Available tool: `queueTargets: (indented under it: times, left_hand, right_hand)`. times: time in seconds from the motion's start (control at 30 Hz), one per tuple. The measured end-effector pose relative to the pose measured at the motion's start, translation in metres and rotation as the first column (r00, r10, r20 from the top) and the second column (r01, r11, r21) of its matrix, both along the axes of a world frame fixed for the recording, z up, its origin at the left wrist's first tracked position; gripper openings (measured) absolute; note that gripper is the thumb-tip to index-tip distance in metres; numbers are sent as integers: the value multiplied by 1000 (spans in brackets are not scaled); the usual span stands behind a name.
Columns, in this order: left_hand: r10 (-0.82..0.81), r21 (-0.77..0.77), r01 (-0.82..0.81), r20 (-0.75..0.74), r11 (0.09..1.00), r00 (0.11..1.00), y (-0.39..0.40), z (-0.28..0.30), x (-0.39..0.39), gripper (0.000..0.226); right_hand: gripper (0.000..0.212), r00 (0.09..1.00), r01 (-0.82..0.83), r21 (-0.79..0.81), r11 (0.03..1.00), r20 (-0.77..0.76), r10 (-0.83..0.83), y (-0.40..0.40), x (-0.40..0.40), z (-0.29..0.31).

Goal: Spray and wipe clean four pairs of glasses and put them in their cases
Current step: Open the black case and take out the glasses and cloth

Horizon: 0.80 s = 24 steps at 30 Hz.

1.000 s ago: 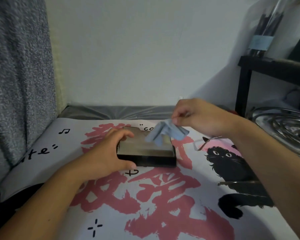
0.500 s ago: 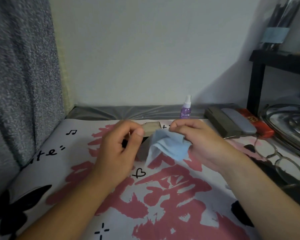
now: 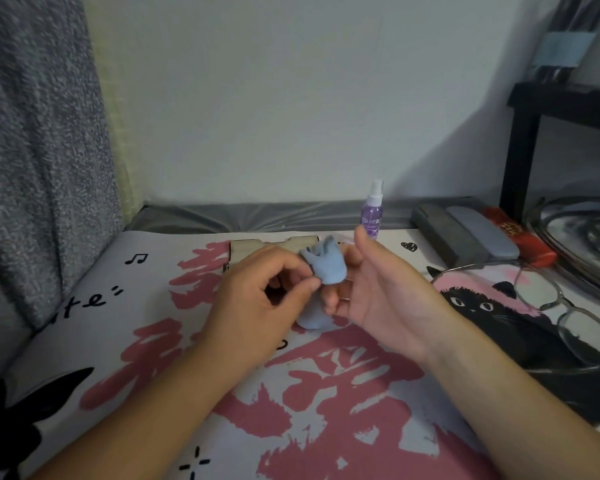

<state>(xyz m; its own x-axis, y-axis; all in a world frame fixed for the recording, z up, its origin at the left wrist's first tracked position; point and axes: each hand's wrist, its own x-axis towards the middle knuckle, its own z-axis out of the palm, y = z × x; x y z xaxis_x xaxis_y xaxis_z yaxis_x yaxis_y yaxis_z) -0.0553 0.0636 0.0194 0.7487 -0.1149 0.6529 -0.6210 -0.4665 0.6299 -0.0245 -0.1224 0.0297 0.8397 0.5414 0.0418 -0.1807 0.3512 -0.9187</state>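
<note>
While the left hand (image 3: pixel 257 299) pinches the blue cloth (image 3: pixel 326 270) between thumb and forefinger, the right hand (image 3: pixel 378 292) lies open beside it, palm up, fingers loosely spread, the cloth draped over their tips. The cloth sits bunched between the two hands, just above the printed mat (image 3: pixel 326 393). A pair of glasses (image 3: pixel 568 306) lies on the mat at the right, well apart from both hands; the purple spray bottle (image 3: pixel 373 211) stands upright near the wall, with a few cases (image 3: pixel 465 233) lined up beside it, and a tan case (image 3: pixel 267 247) behind the hands. The job now, I'd say, is getting the cloth ready (smoothed flat, not wadded). A single clean layer spread over the fingertips should wipe a lens evenly; a lump would likely smear.
</note>
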Motion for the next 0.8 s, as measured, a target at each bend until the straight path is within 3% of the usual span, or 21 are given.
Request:
queueTargets:
  times: [0.1, 0.17, 0.33, 0.47, 0.63, 0.8]
  left_hand:
    - [-41, -132, 26, -110, 991, 993, -3, 4, -4, 12]
    - [-46, -138, 29, -120, 990, 992, -4, 6, -5, 13]
    - [0, -132, -8, -59, 991, 998, -5, 7, -5, 11]
    - [-7, -188, 0, -41, 982, 999, -3, 9, -5, 8]
    - [-146, -355, 97, -115, 930, 983, 1, 17, -12, 11]
    - [-259, -503, 123, -209, 856, 943, 10, 24, -11, 15]
  right_hand:
    - [53, 985, -54, -17, 998, 165, 56, -2, -2, -2]
    - [35, 972, 22, -41, 999, 235, -12, 1, -5, -5]
    - [26, 924, 223, -108, 969, 339, -175, 11, -8, 0]
    - [2, 867, 339, -165, 926, 436, -240, 17, -15, 15]
    - [18, 809, 345, -357, 868, 582, -83, 18, -21, 47]
    - [25, 804, 380, -464, 801, 594, -37, 18, -17, 68]
